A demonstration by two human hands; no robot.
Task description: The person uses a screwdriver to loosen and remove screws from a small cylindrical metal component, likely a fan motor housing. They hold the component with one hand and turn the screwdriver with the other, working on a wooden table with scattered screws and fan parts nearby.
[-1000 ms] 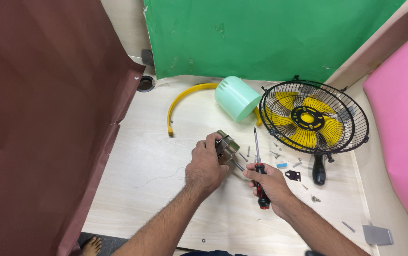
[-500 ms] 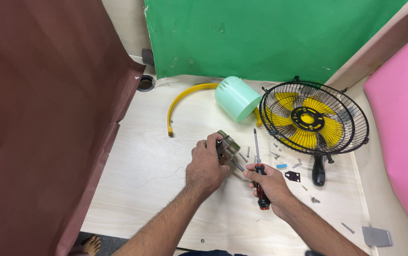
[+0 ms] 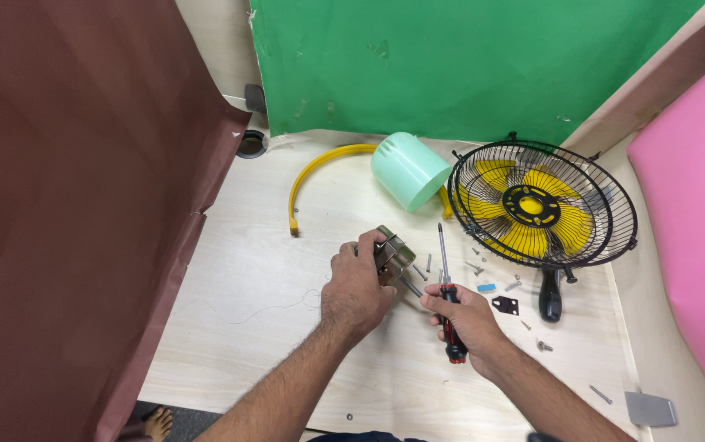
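A maroon sheet (image 3: pixel 66 205) hung along the left, its edge draped over the pale wooden tabletop (image 3: pixel 262 344). Further in, a curved yellow bracket (image 3: pixel 317 168) lay on the table, one end reaching behind a mint-green motor cover (image 3: pixel 406 170) resting on its side. Below these, near the middle, the left hand (image 3: pixel 358 286) was closed around a small metal fan motor (image 3: pixel 392 255), fingers curled over its top, holding it just off or on the table; which, I could not tell. Its shaft (image 3: pixel 409 285) stuck out toward the right hand (image 3: pixel 467 315), which was wrapped around the red-and-black handle of a screwdriver (image 3: pixel 447 290), the blade pointing up and away from the person, beside the motor but not touching it. Loose screws (image 3: pixel 475 266) and a small black plate (image 3: pixel 505 305) lay scattered just right of the hands. Beyond them stood a black wire fan guard with yellow blades (image 3: pixel 541 211), tilted, with a pink sheet (image 3: pixel 696 221) at the far right.
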